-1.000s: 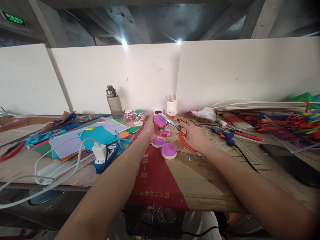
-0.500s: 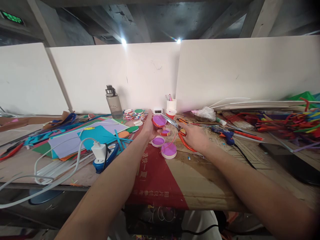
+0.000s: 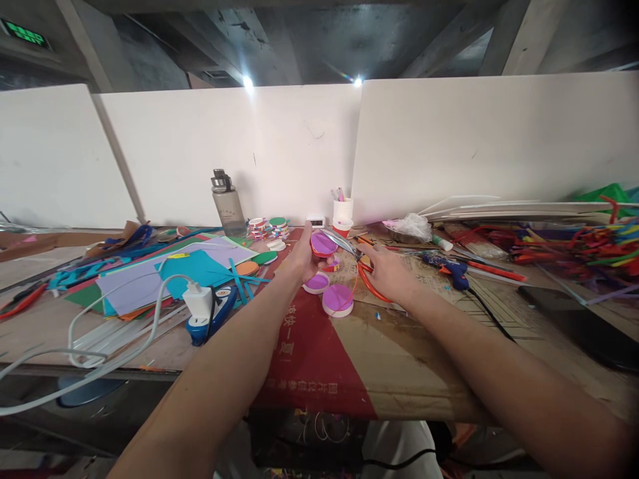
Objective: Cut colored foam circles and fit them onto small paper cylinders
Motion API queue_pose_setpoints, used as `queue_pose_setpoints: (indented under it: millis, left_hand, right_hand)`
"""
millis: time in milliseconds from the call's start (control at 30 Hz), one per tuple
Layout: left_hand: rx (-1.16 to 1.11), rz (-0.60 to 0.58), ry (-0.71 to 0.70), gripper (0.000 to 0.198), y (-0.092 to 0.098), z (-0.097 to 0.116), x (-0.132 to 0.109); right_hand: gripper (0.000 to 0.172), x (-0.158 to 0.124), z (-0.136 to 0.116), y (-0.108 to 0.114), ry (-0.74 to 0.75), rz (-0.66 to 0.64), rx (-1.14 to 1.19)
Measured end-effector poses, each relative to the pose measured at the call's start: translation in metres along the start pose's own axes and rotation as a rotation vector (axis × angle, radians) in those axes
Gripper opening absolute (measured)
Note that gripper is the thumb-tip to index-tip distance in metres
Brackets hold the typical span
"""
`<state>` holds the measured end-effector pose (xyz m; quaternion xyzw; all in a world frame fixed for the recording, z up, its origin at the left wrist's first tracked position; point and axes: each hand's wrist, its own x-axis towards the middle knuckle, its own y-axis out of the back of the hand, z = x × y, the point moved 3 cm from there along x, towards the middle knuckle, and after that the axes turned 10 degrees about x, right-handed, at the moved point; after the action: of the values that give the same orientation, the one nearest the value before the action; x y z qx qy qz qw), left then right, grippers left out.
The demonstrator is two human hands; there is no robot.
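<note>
My left hand (image 3: 305,256) grips a small round purple disc with a red rim (image 3: 324,243), raised above the cardboard. In my right hand (image 3: 387,269) is a pair of scissors (image 3: 366,274) with orange handles, their metal blades reaching to the disc's upper right edge. A thin orange-red strip hangs down near the blades. Below my hands lie a purple disc with a white rim (image 3: 338,300), a smaller one like it (image 3: 316,284), and another purple piece with a red-yellow rim (image 3: 331,265), partly covered by the held disc.
A water bottle (image 3: 228,205) and stacked small discs (image 3: 278,227) stand behind on the left. Coloured paper sheets (image 3: 132,285) and a power strip with a charger (image 3: 200,303) lie left. Rightward are a blue glue gun (image 3: 455,274), a black flat device (image 3: 574,322) and bundled coloured strips (image 3: 564,246).
My left hand has shifted slightly right with the purple disc, closer along the scissor blades. The thin strip has swung to the right. My right hand stays nearly in place.
</note>
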<state>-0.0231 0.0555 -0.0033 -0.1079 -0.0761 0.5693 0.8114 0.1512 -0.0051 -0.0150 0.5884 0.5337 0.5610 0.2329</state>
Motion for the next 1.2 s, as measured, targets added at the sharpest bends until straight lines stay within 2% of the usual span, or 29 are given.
queue_pose_setpoints:
  millis: [133,467,600,767,1000,1100,1200]
  left_hand:
    - [0.032,-0.036,-0.001,0.064,0.000,-0.001,0.001]
    - [0.085,-0.083,0.003,0.076,0.004,0.006,0.001]
    - [0.100,-0.057,0.047,0.079,0.006,0.009,-0.001]
    - [0.105,-0.091,0.104,0.081,0.009,0.007,0.002]
    - [-0.036,-0.147,0.041,0.067,0.011,0.002,0.010]
    - [-0.097,-0.143,-0.006,0.054,0.010,0.002,0.010]
    - [-0.123,-0.140,-0.051,0.040,0.010,0.003,0.008]
  right_hand:
    - [0.048,0.000,-0.001,0.000,0.013,0.002,-0.011]
    - [0.055,0.000,-0.003,0.004,0.057,0.001,-0.070]
    - [0.058,-0.001,-0.005,0.006,0.068,-0.004,-0.063]
    - [0.051,-0.001,-0.004,0.004,0.085,0.020,0.015]
    - [0.038,0.007,0.024,0.008,-0.129,0.145,0.266]
    - [0.037,0.010,0.037,0.006,-0.207,0.099,0.235]
    - [0.034,0.012,0.046,0.000,-0.285,-0.012,0.095]
